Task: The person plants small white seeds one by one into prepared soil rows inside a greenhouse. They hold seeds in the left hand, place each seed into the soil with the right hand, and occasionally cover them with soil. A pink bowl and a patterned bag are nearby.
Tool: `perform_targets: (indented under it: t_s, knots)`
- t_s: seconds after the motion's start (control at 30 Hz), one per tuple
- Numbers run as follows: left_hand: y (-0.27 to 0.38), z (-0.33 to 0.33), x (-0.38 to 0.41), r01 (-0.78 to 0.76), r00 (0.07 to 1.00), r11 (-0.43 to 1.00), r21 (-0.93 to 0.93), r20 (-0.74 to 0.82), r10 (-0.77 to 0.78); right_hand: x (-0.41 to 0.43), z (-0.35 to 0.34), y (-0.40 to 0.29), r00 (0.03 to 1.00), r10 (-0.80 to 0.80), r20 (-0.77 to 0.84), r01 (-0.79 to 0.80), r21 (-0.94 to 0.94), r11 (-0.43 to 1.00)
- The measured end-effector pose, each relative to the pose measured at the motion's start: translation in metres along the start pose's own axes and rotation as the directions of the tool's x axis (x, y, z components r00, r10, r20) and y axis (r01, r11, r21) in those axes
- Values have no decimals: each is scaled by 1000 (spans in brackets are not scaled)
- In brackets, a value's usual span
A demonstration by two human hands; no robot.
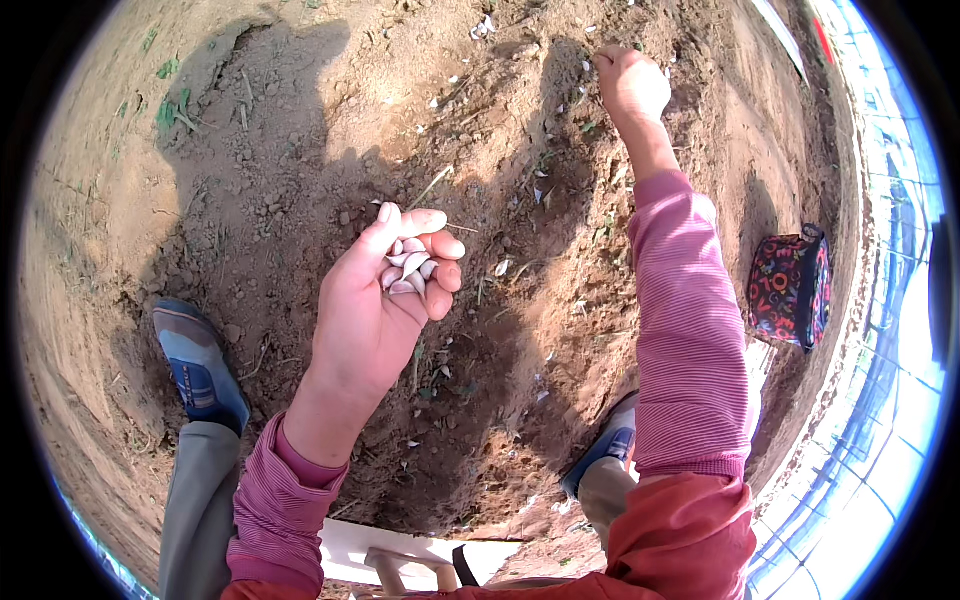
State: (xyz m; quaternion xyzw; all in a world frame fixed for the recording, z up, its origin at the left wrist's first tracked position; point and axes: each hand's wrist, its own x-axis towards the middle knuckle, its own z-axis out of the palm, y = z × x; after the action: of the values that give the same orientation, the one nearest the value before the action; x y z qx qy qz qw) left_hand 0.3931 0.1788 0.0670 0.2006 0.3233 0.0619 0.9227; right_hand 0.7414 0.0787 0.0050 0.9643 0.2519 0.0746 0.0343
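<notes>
Several garlic cloves (409,266) lie cupped in the palm of my left hand (375,300), its fingers curled around them above the soil. My right hand (634,82) reaches down to the ground at the upper right, fingertips pinched together; whether a clove is between them is hidden. Single pale cloves are scattered in rows over the tilled soil, one (502,268) to the right of my left hand and another (538,195) below and left of my right hand. A small group of cloves (484,28) lies near the top.
A patterned fabric bag (790,289) stands on the ground at the right, near a wire mesh fence (885,375). My shoes (199,360) are on either side of the soil strip. A white board (420,551) lies at the bottom. Green weeds (174,111) grow at the upper left.
</notes>
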Motion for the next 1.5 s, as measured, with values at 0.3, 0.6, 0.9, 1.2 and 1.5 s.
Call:
perform_targets:
  t_s: [0.3, 0.6, 0.9, 1.2, 1.5]
  knots:
    - [14, 4, 5, -49, 998, 999, 18, -28, 50, 29, 30, -9, 979, 44, 199, -32, -62, 998]
    - [16, 1, 0, -56, 997, 998, -29, -51, 55, -14, 4, 6, 990, -127, 61, 102, 317, 943]
    - [-14, 16, -5, 41, 999, 999, -12, -7, -41, -23, 36, 0, 973, -232, -16, 232, 5, 973]
    - [-53, 18, 20, 117, 987, 980, -161, 129, -96, -174, -79, -4, 934, -340, -112, 280, 822, 496]
    - [-84, 13, 51, 261, 905, 933, -248, 398, -148, -207, -84, 3, 892, -435, -124, 383, 718, 581]
